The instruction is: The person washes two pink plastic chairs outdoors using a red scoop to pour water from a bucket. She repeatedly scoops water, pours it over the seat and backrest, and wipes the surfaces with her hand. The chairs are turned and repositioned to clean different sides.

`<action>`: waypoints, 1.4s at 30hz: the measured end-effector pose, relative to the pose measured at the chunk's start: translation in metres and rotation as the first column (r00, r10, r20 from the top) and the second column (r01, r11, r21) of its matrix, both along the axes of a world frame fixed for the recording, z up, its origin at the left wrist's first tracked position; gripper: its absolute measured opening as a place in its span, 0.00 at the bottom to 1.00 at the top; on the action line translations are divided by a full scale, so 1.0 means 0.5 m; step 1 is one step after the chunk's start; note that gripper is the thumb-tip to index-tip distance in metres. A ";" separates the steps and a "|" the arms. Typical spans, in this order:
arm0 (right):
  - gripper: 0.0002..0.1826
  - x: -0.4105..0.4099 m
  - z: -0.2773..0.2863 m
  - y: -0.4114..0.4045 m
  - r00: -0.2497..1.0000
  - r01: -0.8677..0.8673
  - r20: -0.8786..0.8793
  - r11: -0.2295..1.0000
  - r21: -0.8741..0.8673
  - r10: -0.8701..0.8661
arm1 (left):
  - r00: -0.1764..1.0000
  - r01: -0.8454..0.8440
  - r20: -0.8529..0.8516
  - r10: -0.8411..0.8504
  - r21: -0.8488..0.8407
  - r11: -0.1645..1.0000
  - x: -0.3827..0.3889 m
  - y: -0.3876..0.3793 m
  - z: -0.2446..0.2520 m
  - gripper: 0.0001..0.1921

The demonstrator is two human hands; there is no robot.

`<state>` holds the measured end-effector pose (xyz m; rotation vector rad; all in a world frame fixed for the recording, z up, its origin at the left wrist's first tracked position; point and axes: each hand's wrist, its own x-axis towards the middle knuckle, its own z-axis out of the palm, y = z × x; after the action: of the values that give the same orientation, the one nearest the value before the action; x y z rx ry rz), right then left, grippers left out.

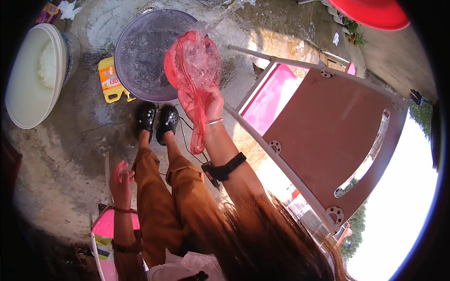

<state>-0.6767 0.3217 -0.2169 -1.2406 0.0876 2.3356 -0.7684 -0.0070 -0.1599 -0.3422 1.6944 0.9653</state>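
Observation:
My right hand (205, 103) grips a translucent red plastic water dipper (191, 61) where its handle meets the bowl. Bubbling water fills the bowl, and a stream of water (225, 15) runs between it and the top edge of view. Behind the dipper stands a round grey basin (140, 52) holding water; the dipper hides part of its right side. Lower left, my left hand (121, 179) hangs beside my leg with loosely bent fingers and nothing in it.
A yellow jug (110, 79) with an orange label lies against the basin. A large white bucket (31, 80) is at left. A brown-backed chair (327, 130) with a pink seat stands at right, and another pink chair (109, 224) is lower left. The concrete floor (95, 140) looks wet.

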 end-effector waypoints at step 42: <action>0.24 -0.084 -0.194 -0.033 0.855 -0.432 0.379 0.890 0.146 0.353 | 0.994 -0.025 -0.110 0.013 -0.113 0.993 -0.002 -0.051 0.031 0.18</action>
<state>-0.7188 0.3050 -0.3139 -1.6456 -0.5932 2.3242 -0.7693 -0.0325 -0.1447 -0.3876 1.8539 0.9174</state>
